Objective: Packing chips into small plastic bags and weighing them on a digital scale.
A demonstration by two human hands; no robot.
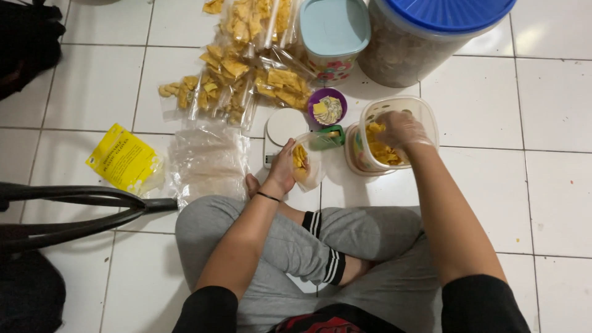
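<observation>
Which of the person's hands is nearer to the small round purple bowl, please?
Left. The left hand, holding a clear bag, is below-left of the small round purple bowl; the gloved right hand is farther right, inside the clear tub.

This looks like a home, probably a kitchen floor: white floor tiles (92, 86) with dark grout serve as the work surface. Lidded storage tubs (425, 43), a small kitchen scale (280, 129) and filled snack bags (246, 80) lie about.

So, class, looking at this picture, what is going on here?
A person sits cross-legged on a white tiled floor. The left hand holds a small clear bag partly filled with yellow chips over a white kitchen scale. The gloved right hand is inside a clear plastic container of the same chips. Filled bags lie ahead, and a stack of empty bags lies to the left.
</observation>
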